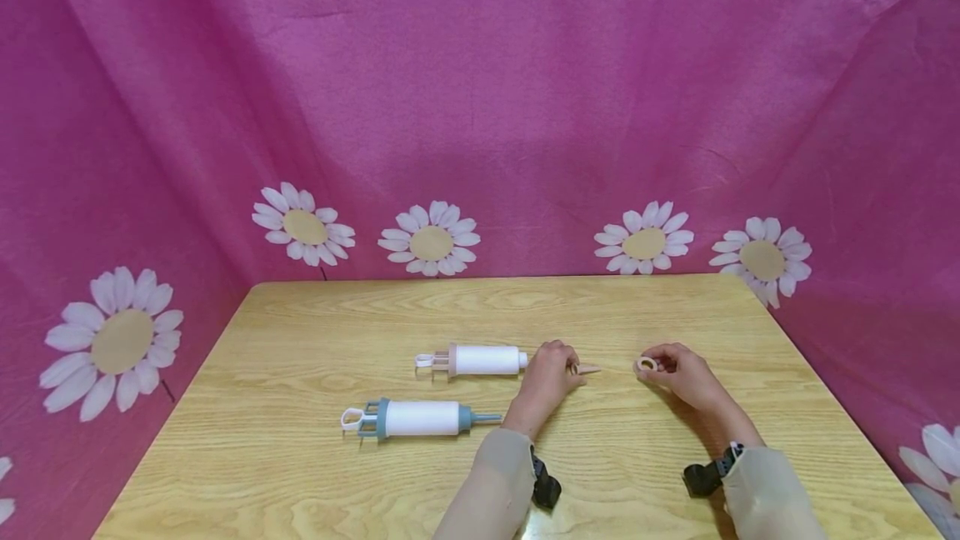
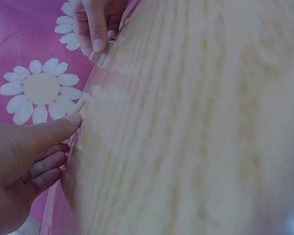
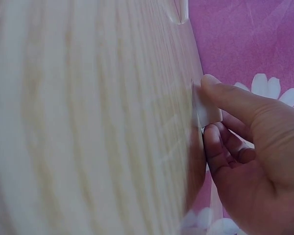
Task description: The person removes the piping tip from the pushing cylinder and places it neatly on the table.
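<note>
Beige ring (image 1: 638, 367) pinched in right grip (image 1: 688, 375), pointed piece (image 1: 589, 370) jutting from pinching left grip (image 1: 549, 375)

Booth-like place, magenta daisy-print cloth (image 1: 480, 107) round three sides, wood-grain table (image 1: 300, 486)

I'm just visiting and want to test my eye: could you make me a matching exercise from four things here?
1. Left hand
2. Right hand
3. Blue-trimmed tube
4. Beige-trimmed tube

A. pinching a ring
B. lying farther back on the table
C. pinching a slim pointed piece
D. lying nearer the camera

Pairs: 1-C, 2-A, 3-D, 4-B
</note>
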Tool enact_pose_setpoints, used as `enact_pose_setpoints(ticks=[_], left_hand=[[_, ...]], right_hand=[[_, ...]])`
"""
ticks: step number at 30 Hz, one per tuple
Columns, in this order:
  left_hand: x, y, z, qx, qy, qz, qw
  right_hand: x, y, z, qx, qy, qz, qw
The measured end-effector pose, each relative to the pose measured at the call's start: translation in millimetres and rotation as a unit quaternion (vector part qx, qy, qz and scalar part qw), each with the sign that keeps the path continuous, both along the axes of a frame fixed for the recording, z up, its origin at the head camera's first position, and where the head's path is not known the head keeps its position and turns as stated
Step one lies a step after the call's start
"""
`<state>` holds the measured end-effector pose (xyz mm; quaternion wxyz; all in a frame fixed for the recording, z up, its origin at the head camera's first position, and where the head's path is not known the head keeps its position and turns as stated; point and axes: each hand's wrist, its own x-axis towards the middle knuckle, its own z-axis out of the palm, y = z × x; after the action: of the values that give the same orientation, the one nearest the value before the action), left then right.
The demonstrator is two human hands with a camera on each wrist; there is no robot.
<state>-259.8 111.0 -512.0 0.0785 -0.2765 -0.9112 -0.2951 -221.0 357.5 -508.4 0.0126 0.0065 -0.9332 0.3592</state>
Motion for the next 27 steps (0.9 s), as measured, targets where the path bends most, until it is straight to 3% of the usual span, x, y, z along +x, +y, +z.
enact_pose_setpoints(ticks=[12, 27], left_hand=[[0.4, -0.7, 3.2, -0.013, -0.022, -0.004, 0.9997], [1.4, -0.3, 4.3, -0.012, -0.023, 0.000, 0.9996]], right_hand=[[1.5, -0.6, 1.3, -0.002, -0.003, 0.003, 1.000], [0.6, 1.1, -1.0, -0.018, -0.005, 0.001, 1.000]])
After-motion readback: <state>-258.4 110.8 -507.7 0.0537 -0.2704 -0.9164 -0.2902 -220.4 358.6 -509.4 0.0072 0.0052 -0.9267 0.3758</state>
